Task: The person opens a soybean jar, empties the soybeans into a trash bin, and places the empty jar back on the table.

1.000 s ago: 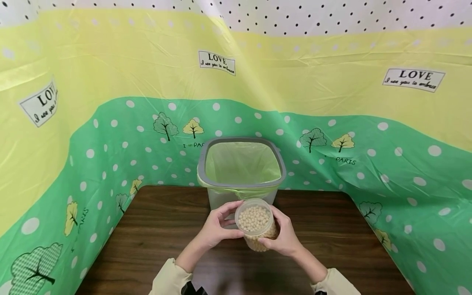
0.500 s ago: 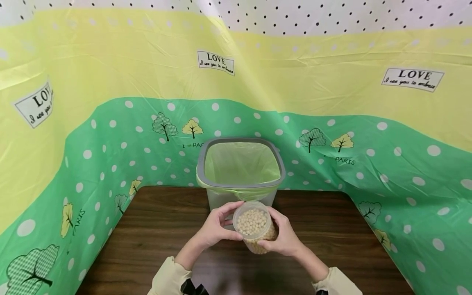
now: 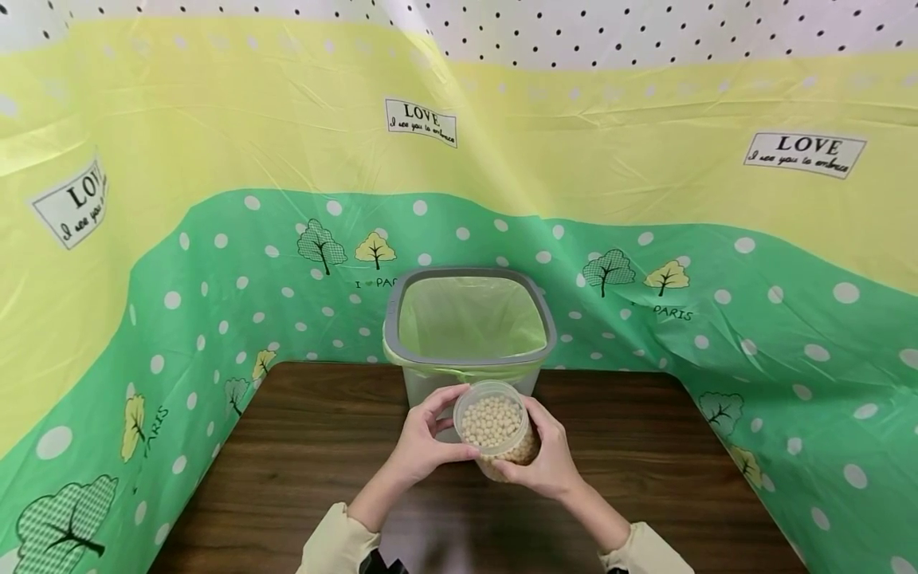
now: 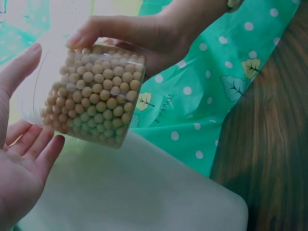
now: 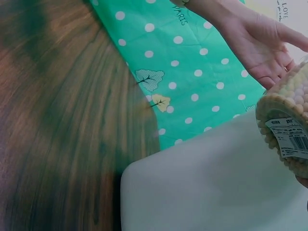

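Observation:
A clear plastic jar full of small round beige balls is tilted between both hands, in front of the bin. My right hand grips its body from the right, thumb in front. At the jar's top end, my left hand holds the translucent rim between thumb and fingers. The left wrist view has the jar lying nearly sideways, rim towards the left hand. Seen from the right wrist, the jar's base carries a printed label with a barcode; most of the right hand is out of that view.
Just beyond the hands stands a bin with a grey rim and a pale green liner bag. Its whitish wall is close below the jar. A dark wooden table lies underneath, with a patterned green and yellow curtain around it.
The jar, held in both hands throughout, dipped slightly towards the person and has now risen a little towards the bin. The grip looks much the same.

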Action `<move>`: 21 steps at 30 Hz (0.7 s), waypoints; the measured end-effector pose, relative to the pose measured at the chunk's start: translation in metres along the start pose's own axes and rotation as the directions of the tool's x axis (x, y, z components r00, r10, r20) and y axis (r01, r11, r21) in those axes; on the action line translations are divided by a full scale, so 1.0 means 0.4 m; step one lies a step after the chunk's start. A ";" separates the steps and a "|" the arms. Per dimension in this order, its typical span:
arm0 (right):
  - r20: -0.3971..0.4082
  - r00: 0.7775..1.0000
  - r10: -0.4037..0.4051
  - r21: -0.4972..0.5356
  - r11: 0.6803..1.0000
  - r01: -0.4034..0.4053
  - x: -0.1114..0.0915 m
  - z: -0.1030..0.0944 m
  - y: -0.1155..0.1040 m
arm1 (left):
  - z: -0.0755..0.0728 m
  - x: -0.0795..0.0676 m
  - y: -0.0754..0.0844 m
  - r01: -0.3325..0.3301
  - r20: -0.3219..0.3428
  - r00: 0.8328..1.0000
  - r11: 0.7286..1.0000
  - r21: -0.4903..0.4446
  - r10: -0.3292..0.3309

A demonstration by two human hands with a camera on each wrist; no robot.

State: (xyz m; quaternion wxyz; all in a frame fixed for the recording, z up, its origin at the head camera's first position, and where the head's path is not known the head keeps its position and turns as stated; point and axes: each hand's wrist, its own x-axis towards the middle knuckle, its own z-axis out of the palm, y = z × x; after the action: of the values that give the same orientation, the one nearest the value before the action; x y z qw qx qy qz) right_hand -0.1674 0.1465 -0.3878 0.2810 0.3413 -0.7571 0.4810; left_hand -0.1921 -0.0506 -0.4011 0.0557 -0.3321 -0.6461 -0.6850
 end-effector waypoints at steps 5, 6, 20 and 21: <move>-0.012 1.000 0.014 -0.022 1.000 -0.014 -0.002 0.002 0.003 | 0.002 0.005 0.008 -0.031 -0.024 0.999 0.999 -0.034 0.030; -0.014 1.000 0.015 -0.026 1.000 -0.015 -0.003 0.003 0.004 | 0.002 0.006 0.010 -0.037 -0.031 0.999 0.998 -0.041 0.036; -0.015 1.000 0.017 -0.057 0.998 -0.017 -0.011 -0.011 0.020 | -0.061 -0.012 0.026 -0.047 -0.106 0.993 0.998 0.046 0.051; -0.013 1.000 0.022 -0.059 0.998 -0.023 -0.015 -0.013 0.030 | -0.068 -0.015 0.028 -0.042 -0.111 0.993 0.997 0.063 0.049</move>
State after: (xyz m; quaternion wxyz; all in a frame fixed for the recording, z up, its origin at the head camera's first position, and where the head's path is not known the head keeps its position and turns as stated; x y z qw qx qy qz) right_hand -0.1728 0.1563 -0.3968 0.2903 0.3214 -0.7730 0.4635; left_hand -0.1921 -0.0795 -0.3933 0.1177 -0.3057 -0.6546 -0.6813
